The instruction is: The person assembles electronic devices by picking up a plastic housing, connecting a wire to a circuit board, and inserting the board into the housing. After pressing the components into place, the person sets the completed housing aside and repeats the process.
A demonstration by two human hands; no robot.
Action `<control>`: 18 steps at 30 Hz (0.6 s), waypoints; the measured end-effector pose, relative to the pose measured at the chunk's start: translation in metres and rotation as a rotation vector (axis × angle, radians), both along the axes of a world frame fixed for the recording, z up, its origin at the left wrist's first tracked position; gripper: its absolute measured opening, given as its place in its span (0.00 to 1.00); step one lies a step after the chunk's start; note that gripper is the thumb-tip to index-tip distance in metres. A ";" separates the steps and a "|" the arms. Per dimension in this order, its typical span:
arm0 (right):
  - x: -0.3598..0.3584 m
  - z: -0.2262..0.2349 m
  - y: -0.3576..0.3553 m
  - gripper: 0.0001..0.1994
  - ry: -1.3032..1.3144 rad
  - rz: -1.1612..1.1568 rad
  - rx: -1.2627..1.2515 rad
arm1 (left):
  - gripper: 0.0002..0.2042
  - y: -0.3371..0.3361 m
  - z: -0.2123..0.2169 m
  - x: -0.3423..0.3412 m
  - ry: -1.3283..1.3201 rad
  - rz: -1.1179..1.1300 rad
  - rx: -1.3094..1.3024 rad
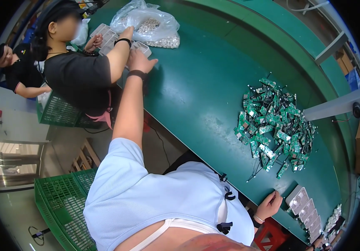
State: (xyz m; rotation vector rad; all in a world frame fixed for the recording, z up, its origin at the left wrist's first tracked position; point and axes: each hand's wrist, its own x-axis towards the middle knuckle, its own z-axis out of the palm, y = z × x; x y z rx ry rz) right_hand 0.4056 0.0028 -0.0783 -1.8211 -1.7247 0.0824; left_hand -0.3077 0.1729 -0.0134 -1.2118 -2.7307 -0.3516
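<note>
Carefully keep left hand (140, 60), fingers spread flat, pressing clear tray (141, 48) at upper centre; right hand (268, 205), loosely curled, empty, steadying lower-right table edge (272, 219).

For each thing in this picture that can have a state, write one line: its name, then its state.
left hand: flat on a white tray, fingers spread.
right hand: resting at the table edge, holding nothing.
clear plastic bag: open, part full of small parts.
green circuit boards: heaped loosely.
white trays: lined up, side by side.
</note>
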 end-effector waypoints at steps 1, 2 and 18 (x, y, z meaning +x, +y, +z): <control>0.000 -0.001 0.001 0.06 -0.001 0.007 0.003 | 0.47 -0.002 -0.005 -0.008 0.004 -0.017 0.018; 0.000 -0.001 0.002 0.06 -0.001 0.005 0.001 | 0.47 -0.003 -0.004 -0.005 0.003 -0.019 0.016; 0.000 -0.003 0.006 0.06 -0.042 0.050 0.107 | 0.48 -0.061 0.001 0.097 -0.051 -0.370 0.066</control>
